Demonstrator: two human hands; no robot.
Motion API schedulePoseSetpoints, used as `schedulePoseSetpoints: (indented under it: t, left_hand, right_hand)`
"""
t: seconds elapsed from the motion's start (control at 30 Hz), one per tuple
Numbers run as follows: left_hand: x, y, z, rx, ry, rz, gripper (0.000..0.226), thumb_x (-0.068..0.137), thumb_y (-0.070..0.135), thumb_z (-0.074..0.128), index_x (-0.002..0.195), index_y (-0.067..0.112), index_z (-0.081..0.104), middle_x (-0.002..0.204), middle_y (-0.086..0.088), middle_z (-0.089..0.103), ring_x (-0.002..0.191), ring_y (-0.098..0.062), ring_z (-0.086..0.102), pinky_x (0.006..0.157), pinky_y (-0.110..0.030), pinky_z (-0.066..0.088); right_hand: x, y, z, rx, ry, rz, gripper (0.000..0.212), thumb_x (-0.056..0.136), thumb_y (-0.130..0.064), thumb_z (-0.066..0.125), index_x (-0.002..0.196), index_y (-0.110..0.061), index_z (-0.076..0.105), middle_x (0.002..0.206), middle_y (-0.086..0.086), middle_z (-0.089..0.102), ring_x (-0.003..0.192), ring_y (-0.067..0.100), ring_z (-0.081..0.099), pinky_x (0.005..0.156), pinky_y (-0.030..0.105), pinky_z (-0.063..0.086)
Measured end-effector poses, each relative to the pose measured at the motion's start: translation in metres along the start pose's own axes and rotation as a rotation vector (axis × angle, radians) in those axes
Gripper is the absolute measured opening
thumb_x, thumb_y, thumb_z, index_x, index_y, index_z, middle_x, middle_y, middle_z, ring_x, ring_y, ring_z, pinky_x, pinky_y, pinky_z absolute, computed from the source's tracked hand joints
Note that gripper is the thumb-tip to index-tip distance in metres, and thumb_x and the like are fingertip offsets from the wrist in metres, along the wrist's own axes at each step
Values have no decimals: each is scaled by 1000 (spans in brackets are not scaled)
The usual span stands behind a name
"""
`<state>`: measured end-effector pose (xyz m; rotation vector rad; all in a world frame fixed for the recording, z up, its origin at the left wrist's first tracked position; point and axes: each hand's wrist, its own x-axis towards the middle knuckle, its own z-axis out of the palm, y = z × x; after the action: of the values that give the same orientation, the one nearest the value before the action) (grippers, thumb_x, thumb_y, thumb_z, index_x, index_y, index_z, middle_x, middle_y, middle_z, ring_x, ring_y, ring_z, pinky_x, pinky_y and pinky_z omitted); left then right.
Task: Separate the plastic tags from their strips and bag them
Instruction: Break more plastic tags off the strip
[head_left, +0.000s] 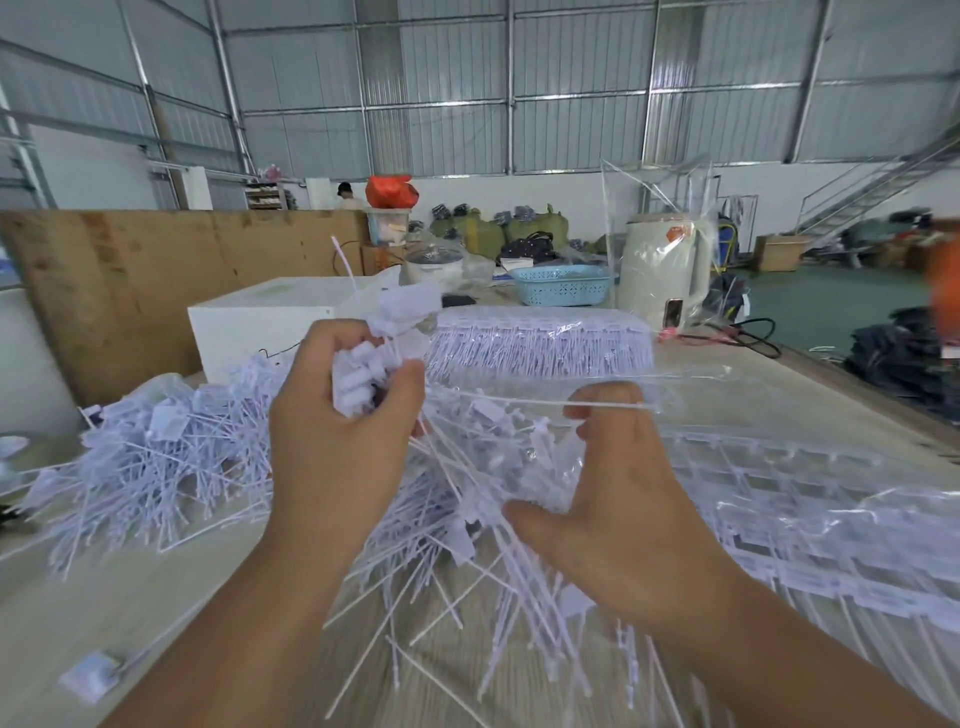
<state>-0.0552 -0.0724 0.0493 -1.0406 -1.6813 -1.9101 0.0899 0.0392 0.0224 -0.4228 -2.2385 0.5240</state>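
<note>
1. Nearest the camera, on the bench (78, 613): loose white tags (467, 623) fanned out with stems pointing every way, one stray tag (91, 675) lying apart at lower left. Risk: a sweep of either forearm could push these off the bench edge.
2. Left hand (343, 441): raised over the pile, fingers curled tight round a bundle of tag heads (358, 379), stems hanging below. Risk: the bundle looks overfull; a slackened grip would likely drop tags back into the unsorted heap.
3. Right hand (618, 499): fingertips pinching a thin bare strip (519, 401) that runs toward the left hand, thumb spread low against clear film (561, 467). Risk: a sharp pull could snap the strip or flick tags away.
4. Beside and left of the hands: a heap of separated tags (156, 457). Risk: stems interlock, so lifting some may drag others.
5. Right side: unseparated sheets in clear plastic (805, 519); whether any of this film is the open bag I cannot tell. Risk: loose tags mixing into uncut stock.
6. Behind: a further stack of strips (540, 338), a white box (260, 322), a blue basket (561, 283), a kettle (665, 270) wrapped in film.
</note>
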Motion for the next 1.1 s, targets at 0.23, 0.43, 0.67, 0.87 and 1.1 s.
schedulePoseSetpoints:
  t: [0.23, 0.43, 0.67, 0.87, 1.1]
  left_hand:
    - [-5, -11, 0, 55, -152, -14, 16, 82, 32, 70, 90, 32, 56, 71, 4, 62, 58, -23, 59, 50, -34, 48]
    - [-5, -11, -3, 107, -195, 34, 16, 84, 33, 70, 90, 34, 55, 71, 8, 64, 56, -11, 59, 50, -23, 44]
    - [-4, -9, -6, 111, -232, 15, 21, 85, 22, 70, 86, 35, 53, 69, 10, 62, 51, -3, 52, 46, -11, 37]
    - [-8, -3, -7, 80, -352, 53, 21, 82, 19, 72, 86, 32, 56, 65, 14, 60, 48, 0, 48, 47, -7, 35]
    - [-20, 5, 2, 31, -465, 121, 24, 78, 15, 71, 86, 34, 58, 70, 9, 62, 53, -1, 51, 50, -6, 37]
  right_hand:
    - [2, -11, -8, 65, 327, -215, 87, 73, -41, 75, 141, -21, 24, 138, -6, 25, 132, 20, 32, 109, 31, 32]
    - [-1, -21, -16, 169, 366, -477, 31, 91, -23, 55, 116, -4, 59, 117, 7, 51, 114, 21, 49, 94, 35, 42]
    - [5, 1, -2, -295, 43, -319, 34, 93, -19, 56, 125, -8, 58, 109, 5, 59, 97, 25, 58, 82, 38, 50]
    - [4, 12, 4, -313, -290, -98, 51, 97, -54, 37, 140, -25, 41, 131, -8, 51, 115, 11, 49, 90, 24, 39]
    - [1, 11, 37, -123, -337, -114, 70, 88, -56, 54, 145, -23, 32, 134, -6, 47, 122, 12, 39, 104, 30, 36]
